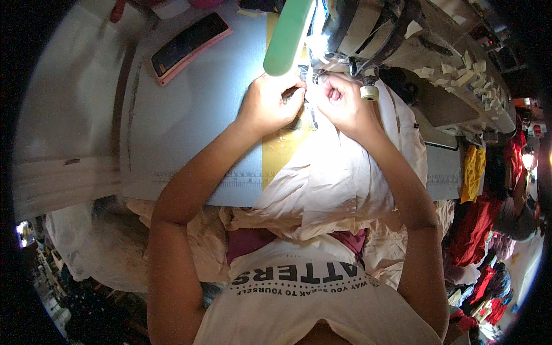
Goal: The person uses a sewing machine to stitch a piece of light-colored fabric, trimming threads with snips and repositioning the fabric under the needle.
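My left hand (273, 104) is closed in a pinch beside the needle area of a sewing machine (437, 63), its thumb and forefinger together. Facing it, my right hand (346, 104) is also pinched, close under the machine head and over a cream cloth (351, 167). Strong lamp glare washes out the space between my fingertips, so whatever they hold cannot be made out. The cloth spreads from the needle area over the table's front edge towards my lap. A green cover (284, 43) on the machine stands just above my left hand.
A phone in a pink case (191, 47) lies on the grey-blue table (190, 121) at the far left. Yellow tape (278, 164) and a printed ruler strip (230, 180) run along the table. Cloth scraps stick to the machine body; coloured garments (477, 230) hang at the right.
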`<state>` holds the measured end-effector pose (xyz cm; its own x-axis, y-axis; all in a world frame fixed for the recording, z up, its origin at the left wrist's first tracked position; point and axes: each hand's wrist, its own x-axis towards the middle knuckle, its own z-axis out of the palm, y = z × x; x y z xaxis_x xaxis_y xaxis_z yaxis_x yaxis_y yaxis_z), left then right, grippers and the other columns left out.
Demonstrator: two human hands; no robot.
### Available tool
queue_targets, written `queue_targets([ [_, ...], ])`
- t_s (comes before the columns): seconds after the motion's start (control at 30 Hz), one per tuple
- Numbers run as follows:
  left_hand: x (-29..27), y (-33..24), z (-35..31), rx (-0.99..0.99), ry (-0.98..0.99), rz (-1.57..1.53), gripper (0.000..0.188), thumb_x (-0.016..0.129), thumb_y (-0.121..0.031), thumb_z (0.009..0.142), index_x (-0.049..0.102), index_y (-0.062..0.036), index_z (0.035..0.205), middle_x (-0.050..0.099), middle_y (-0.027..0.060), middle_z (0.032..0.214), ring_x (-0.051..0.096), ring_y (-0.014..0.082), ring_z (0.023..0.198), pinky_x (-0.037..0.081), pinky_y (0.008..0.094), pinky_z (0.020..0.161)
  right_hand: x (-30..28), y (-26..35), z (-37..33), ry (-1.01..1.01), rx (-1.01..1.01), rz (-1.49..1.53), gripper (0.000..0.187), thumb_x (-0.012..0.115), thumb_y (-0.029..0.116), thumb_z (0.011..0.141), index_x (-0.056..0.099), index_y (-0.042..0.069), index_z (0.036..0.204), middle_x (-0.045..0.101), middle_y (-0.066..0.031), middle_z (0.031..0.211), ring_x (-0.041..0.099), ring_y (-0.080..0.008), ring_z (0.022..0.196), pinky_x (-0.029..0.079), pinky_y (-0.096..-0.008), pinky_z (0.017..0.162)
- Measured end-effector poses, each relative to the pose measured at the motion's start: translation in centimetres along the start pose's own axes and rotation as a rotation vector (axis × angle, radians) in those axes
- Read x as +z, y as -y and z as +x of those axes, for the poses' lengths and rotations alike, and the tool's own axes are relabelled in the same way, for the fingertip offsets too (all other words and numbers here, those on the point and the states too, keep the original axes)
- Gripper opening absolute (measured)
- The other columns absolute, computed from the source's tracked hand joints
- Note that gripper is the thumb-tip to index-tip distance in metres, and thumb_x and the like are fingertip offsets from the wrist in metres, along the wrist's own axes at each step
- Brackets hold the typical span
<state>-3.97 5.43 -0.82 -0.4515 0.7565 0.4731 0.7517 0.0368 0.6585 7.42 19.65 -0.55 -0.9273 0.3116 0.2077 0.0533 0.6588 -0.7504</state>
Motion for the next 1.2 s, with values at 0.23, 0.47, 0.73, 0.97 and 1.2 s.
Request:
queue_targets([
  [0.23, -0.1, 0.0, -0.1, 0.068, 0.004, 0.078, 0.011, 0.064, -0.008, 0.069, 0.063, -0.0039, 0.079, 0.063, 0.0102, 0.079, 0.058, 0.0248, 0.076, 0.047, 0.0319, 0.071, -0.7, -0.1, -1.3, -0.057, 0.057, 0.094, 0.007, 0.061, 0.006, 0.074, 0.057, 0.001, 0.077, 0.054, -0.0043, 0.07, 0.051, -0.0096, 0.063, 0.041, -0.0223, 0.057],
  [0.47, 0.2, -0.2, 0.5, 0.143, 0.061, 0.139, 0.014, 0.063, -0.011, 0.068, 0.063, -0.0053, 0.08, 0.061, 0.0107, 0.084, 0.057, 0.0271, 0.082, 0.045, 0.0348, 0.076, 0.3, -2.4, 0.4, -0.047, 0.2, 0.107, 0.02, 0.057, 0.01, 0.083, 0.058, -0.001, 0.099, 0.058, -0.005, 0.079, 0.052, -0.0111, 0.068, 0.044, -0.0237, 0.065],
  [0.73, 0.4, 0.5, -0.3, 0.008, 0.05, 0.161, 0.015, 0.06, -0.017, 0.068, 0.062, -0.0067, 0.079, 0.059, 0.0129, 0.073, 0.056, 0.0317, 0.058, 0.046, 0.0379, 0.062, 0.0, -0.8, 1.0, -0.053, 0.247, 0.15, 0.032, 0.06, 0.02, 0.081, 0.059, -0.002, 0.104, 0.065, -0.0128, 0.091, 0.06, -0.0194, 0.082, 0.045, -0.0312, 0.076],
  [0.97, 2.4, 1.7, -1.2, 0.253, -0.137, 0.116, 0.01, 0.058, -0.01, 0.06, 0.057, -0.0015, 0.065, 0.055, 0.0146, 0.074, 0.052, 0.0324, 0.076, 0.043, 0.0403, 0.069, 0.1, -1.7, 0.5, -0.11, 0.065, -0.081, 0.023, 0.058, 0.02, 0.079, 0.062, 0.0, 0.089, 0.063, -0.0166, 0.085, 0.059, -0.0296, 0.08, 0.045, -0.035, 0.076],
  [1.2, 3.8, 1.7, -0.9, 0.307, -0.217, 0.215, 0.009, 0.059, -0.012, 0.062, 0.054, -0.0043, 0.063, 0.051, 0.0119, 0.069, 0.05, 0.0303, 0.071, 0.041, 0.0389, 0.064, 0.8, -5.4, 1.2, -0.116, -0.134, -0.125, 0.016, 0.054, 0.014, 0.08, 0.059, 0.0, 0.086, 0.061, -0.0114, 0.073, 0.057, -0.0216, 0.062, 0.045, -0.0306, 0.06],
])
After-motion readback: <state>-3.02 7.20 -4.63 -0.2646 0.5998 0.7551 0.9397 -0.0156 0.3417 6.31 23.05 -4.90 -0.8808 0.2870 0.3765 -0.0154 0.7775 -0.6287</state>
